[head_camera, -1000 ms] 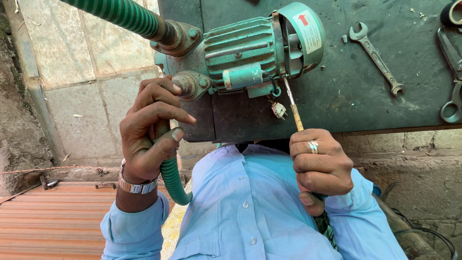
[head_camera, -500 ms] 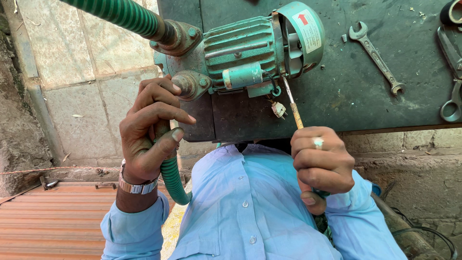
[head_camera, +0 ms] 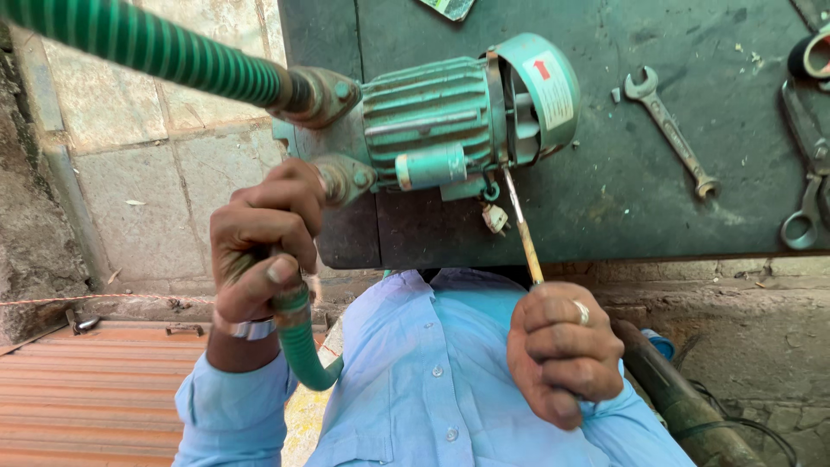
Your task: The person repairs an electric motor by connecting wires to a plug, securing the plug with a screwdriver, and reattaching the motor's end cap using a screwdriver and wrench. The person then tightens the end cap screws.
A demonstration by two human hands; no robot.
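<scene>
left hand (head_camera: pixel 259 238) is gripping ribbed green hose (head_camera: pixel 298 333) at teal finned metal pump (head_camera: pixel 432 125) on dark counter (head_camera: pixel 622 199) | right hand (head_camera: pixel 562 350) is fisting thin metal screwdriver (head_camera: pixel 521 227), tip at pump's underside

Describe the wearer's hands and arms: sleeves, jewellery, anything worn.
Both arms are in light blue long shirt sleeves, matching the buttoned shirt. The left hand is bare, with a silver metal bracelet at the wrist. The right hand wears one silver finger ring. No gloves.

A dark workbench top (head_camera: pixel 605 199) stands against pale stone wall blocks (head_camera: pixel 156 173), above orange ridged flooring (head_camera: pixel 86 398), in daylight.
</scene>
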